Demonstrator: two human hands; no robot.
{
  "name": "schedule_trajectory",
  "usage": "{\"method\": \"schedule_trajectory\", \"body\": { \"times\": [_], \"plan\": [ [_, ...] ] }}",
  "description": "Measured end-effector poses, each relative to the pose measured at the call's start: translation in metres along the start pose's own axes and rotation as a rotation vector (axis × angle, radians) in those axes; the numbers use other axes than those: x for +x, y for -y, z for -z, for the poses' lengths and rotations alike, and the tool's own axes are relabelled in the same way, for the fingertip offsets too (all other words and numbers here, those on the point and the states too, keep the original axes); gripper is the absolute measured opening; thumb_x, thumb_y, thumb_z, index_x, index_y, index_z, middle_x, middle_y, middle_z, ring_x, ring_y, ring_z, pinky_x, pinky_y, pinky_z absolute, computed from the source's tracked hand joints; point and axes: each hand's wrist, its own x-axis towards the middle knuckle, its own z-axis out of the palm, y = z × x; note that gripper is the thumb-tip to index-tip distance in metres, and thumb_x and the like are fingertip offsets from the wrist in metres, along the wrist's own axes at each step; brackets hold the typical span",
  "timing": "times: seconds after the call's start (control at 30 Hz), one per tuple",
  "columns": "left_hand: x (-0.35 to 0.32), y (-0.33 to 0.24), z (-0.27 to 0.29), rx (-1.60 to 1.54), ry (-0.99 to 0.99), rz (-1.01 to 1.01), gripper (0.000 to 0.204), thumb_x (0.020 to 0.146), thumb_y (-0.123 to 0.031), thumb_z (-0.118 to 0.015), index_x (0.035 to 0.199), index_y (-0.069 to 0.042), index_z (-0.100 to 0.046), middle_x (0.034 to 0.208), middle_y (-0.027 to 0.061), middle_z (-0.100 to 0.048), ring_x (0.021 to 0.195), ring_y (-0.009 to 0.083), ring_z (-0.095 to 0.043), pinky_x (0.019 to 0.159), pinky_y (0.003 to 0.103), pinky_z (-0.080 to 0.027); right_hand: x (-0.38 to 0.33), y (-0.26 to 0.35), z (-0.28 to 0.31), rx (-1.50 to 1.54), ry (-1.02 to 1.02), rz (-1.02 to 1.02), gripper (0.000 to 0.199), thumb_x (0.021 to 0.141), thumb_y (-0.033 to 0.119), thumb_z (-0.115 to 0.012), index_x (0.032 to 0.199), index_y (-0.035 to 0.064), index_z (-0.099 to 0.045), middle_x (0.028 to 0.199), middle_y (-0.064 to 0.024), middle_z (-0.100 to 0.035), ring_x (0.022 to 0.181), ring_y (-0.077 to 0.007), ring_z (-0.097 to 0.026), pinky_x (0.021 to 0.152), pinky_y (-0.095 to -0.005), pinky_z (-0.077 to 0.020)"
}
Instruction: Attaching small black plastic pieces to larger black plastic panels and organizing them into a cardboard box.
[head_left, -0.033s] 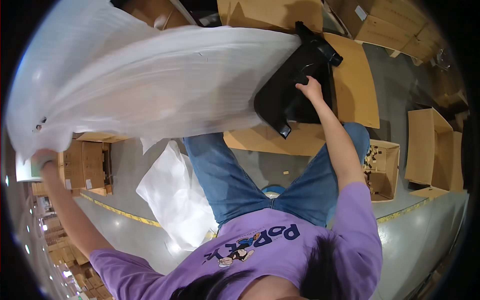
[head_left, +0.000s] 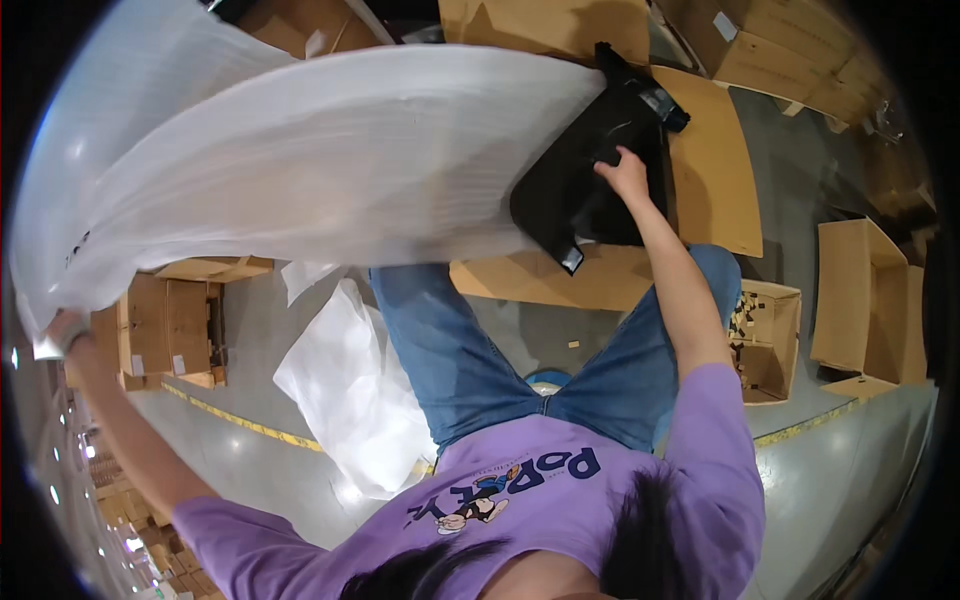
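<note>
At the far left my left hand (head_left: 65,328) is closed on the edge of a large white translucent foam sheet (head_left: 330,150). The sheet stretches right in a wide arc, up to a black moulded plastic part (head_left: 560,170) with an angular outline and projecting ends. My right hand (head_left: 625,178) grips this part near its middle, thumb and fingers curled at a raised bit; the fingertips are partly hidden. The part lies over an open cardboard box (head_left: 710,170) in front of my knees, and the sheet's right end meets the part's left side.
Another crumpled white sheet (head_left: 345,390) lies on the floor by my left leg. On the right stand a small carton (head_left: 775,345) holding small dark pieces and an open carton (head_left: 860,300). Stacked boxes (head_left: 165,325) stand at the left, with more boxes (head_left: 780,55) at the upper right.
My left hand has moved slightly down and left with the sheet's edge. The sheet's near edge has lifted, pulling a bit tauter. My right hand and the black part have barely shifted.
</note>
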Motion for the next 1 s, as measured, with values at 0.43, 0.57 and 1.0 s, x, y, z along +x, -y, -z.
{"method": "schedule_trajectory", "body": {
  "times": [0.43, 0.57, 1.0],
  "plan": [
    [-0.135, 0.172, -0.104, 0.612, -1.228, 0.322, 0.021, 0.086, -0.033, -0.061, 0.076, -0.014, -0.06, 0.049, -0.0075, -0.041, 0.038, 0.0048, -0.033, 0.035, 0.022, -0.026, -0.008, 0.088, -0.089, 0.301, 0.032, 0.568, 0.111, 0.058, 0.029, -0.083, 0.145, 0.0101, -0.017, 0.102, -0.0218, -0.064, 0.095, -0.0359, -0.062, 0.081, -0.039, -0.0493],
    [-0.248, 0.167, -0.091, 0.616, -1.36, 0.684, 0.023, 0.081, -0.027, -0.065, 0.07, -0.012, -0.052, 0.049, -0.0069, -0.036, 0.036, 0.0047, -0.033, 0.032, 0.022, -0.022, -0.008, 0.153, -0.085, 0.029, 0.328, 0.32, 0.115, 0.058, 0.026, -0.083, 0.147, 0.0137, -0.011, 0.111, -0.0231, -0.06, 0.102, -0.0362, -0.059, 0.084, -0.0394, -0.0489],
    [-0.189, 0.28, -0.152, 1.599, -0.416, 1.111, 0.064, 0.072, -0.046, -0.07, 0.096, 0.012, -0.058, 0.105, 0.0299, -0.059, 0.099, 0.0394, -0.057, 0.086, 0.044, -0.043, -0.03, 0.055, -0.143, -0.423, 0.546, 0.574, 0.017, 0.072, 0.02, -0.065, 0.084, 0.0081, -0.069, 0.085, -0.015, -0.064, 0.081, -0.0329, -0.062, 0.069, -0.0471, -0.0485]
  ]
}}
